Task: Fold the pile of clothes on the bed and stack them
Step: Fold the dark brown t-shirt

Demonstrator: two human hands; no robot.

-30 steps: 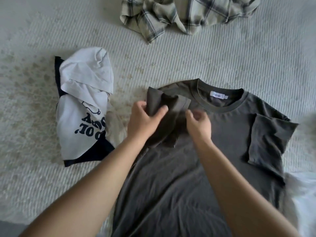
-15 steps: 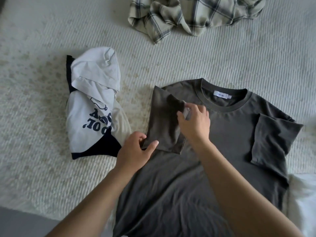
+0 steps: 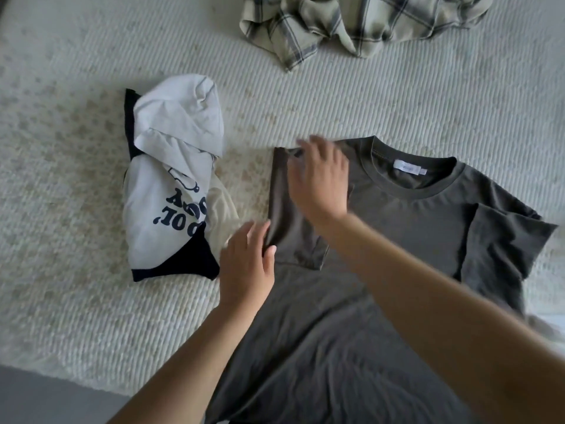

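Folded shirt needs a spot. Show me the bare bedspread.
Bare bedspread lies between the plaid shirt and grey T-shirt, also left of the white shirt. Crowded where both hands, left hand and right hand, work the sleeve.

Ribbed cream bed (image 3: 397,96): grey tee (image 3: 397,240) spread at 5, folded stack (image 3: 171,179) at 9, plaid shirt (image 3: 351,22) dumped at 12.

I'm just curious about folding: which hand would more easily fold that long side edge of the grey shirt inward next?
Probably the left hand: it rests at the grey shirt's left edge, while the right hand lies over the folded sleeve.
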